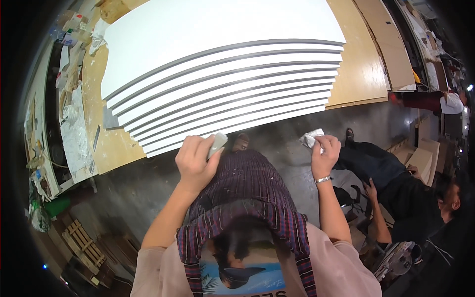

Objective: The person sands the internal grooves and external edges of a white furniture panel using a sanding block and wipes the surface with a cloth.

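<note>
A stepped stack of white panels (222,29) with dark grey edges lies fanned out in front of me, its nearest edges toward my body. My left hand (194,162), just off the stack's near edge, is closed round a small pale grey flat piece (218,142); its exact kind I cannot make out. Off the stack's near right corner, my right hand (326,154) pinches a crumpled white cloth or paper (311,137) between thumb and fingers. Both hands are held up over the floor, apart from the panels.
A yellowish wooden worktable (366,74) carries the stack. At its left, a bench with papers and a tape roll (72,113). On my right, a person in dark clothes (396,173) bends close by, near cardboard boxes (426,157). A wooden pallet (83,243) stands at lower left.
</note>
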### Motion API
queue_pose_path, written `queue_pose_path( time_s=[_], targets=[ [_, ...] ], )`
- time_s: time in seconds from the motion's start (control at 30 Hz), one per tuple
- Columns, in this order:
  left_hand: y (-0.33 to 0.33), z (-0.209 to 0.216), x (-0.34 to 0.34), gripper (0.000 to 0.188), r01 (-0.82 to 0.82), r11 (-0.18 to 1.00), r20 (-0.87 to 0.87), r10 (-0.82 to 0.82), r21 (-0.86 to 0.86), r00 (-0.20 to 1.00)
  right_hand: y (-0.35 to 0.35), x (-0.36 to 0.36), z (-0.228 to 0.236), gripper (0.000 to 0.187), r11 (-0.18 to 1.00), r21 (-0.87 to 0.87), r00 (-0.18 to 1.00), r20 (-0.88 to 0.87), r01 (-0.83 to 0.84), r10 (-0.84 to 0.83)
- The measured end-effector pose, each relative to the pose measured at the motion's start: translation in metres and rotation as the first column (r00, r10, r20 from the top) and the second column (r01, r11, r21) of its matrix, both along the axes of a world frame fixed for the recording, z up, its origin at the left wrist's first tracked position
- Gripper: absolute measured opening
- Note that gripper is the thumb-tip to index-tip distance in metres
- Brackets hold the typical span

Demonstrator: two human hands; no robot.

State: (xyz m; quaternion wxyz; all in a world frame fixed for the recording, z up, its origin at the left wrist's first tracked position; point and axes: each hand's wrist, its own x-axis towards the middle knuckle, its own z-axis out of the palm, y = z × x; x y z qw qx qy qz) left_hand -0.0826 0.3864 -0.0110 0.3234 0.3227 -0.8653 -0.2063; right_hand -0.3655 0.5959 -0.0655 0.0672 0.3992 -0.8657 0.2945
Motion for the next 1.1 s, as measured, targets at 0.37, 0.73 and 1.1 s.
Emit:
queue_pose_path(
  time_s=[0.37, 0.73, 1.1],
  targets=[
    [0.004, -0.001, -0.074, 0.035, 0.252, 0.966, 0.092, -0.246, -0.06, 0.965, 0.026, 0.068, -0.013, 0.015, 0.991, -0.014, 0.959, 0.248, -0.137, 0.136],
    [0.0, -0.001, -0.039, 0.035, 0.318, 0.948, 0.055, -0.318, 0.013, 0.947, 0.018, 0.084, -0.014, 0.011, 0.994, -0.088, 0.921, 0.377, -0.072, 0.1],
    [-0.004, -0.001, -0.071, 0.04, 0.431, 0.881, 0.184, -0.398, -0.194, 0.898, 0.038, 0.081, -0.017, 0.011, 0.996, -0.089, 0.933, 0.356, -0.02, 0.05]
  ],
)
